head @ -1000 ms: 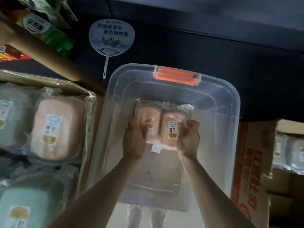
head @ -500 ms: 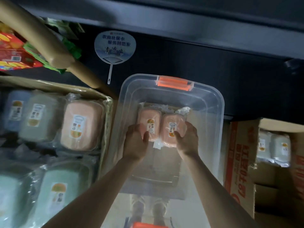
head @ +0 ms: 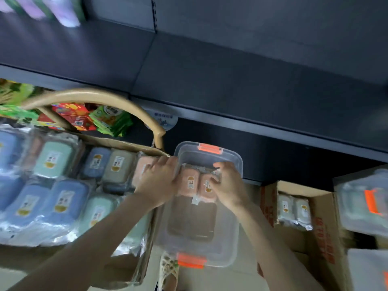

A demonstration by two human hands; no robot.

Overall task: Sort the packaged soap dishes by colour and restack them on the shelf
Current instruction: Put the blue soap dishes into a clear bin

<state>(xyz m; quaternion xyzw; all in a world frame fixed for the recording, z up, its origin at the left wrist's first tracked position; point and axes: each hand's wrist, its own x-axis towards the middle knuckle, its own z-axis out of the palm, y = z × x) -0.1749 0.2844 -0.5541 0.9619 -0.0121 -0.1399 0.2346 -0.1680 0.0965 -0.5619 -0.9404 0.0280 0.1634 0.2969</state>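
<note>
Pink soap dish pack (head: 196,184): two rounded oblong dishes side by side in crinkly clear wrap with small labels, sitting low inside the far end of the clear bin (head: 235,219). Left hand (head: 159,181) reaches in from the left, fingers bent over the pack's left edge and gripping it. Right hand (head: 228,185) has its fingers curled, pinching the wrap at the top right corner. Both forearms are stretched forward.

Bin is see-through plastic with rounded corners and an orange latch (head: 210,148) at the far end. The cardboard box (head: 117,142) just left holds glossy wrapped blue, green, grey and pink dishes. Dark flat shelf (head: 231,80) above. A second carton (head: 323,225) on the right holds pale packs.
</note>
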